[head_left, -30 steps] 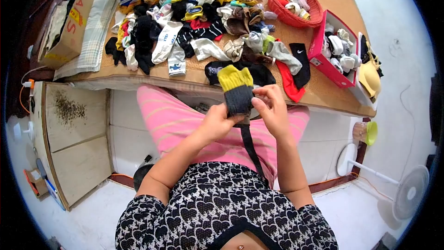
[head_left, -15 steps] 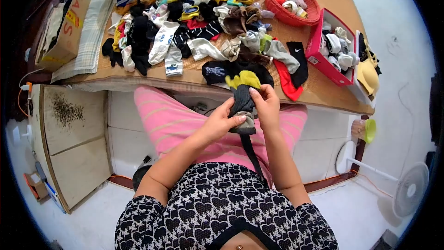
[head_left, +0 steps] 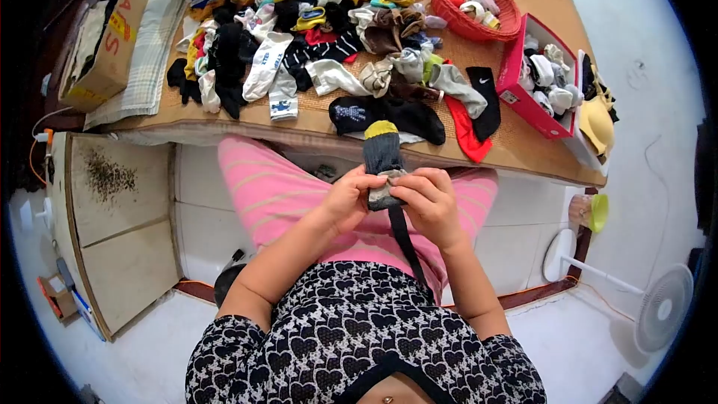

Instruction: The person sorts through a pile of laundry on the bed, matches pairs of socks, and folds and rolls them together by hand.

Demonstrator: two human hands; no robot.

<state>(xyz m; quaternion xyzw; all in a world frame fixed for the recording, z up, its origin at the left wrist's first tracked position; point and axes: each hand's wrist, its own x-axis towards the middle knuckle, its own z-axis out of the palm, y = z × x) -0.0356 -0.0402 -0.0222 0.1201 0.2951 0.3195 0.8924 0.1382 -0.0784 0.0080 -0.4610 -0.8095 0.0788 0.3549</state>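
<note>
A dark grey sock (head_left: 383, 153) with a yellow end and a lighter grey cuff is held above my lap, its yellow end pointing at the table. My left hand (head_left: 351, 196) pinches the cuff from the left. On the other side, my right hand (head_left: 428, 200) has its fingers closed over the same cuff, partly hiding it. Just beyond, a black sock (head_left: 411, 118) with a small light figure lies along the table's front edge. A red sock (head_left: 465, 131) and a black sock with a white logo (head_left: 482, 101) lie to the right.
A large heap of mixed socks (head_left: 299, 45) covers the table's left and middle. A red basket (head_left: 511, 11) and a pink box (head_left: 516, 101), both holding rolled socks, stand at the right. A cardboard box (head_left: 112, 52) is at the left. A white fan (head_left: 664, 307) stands on the floor.
My right hand has moved down from the sock's upper part to its cuff. The yellow end, spread out with finger-like tips before, now looks short and tucked.
</note>
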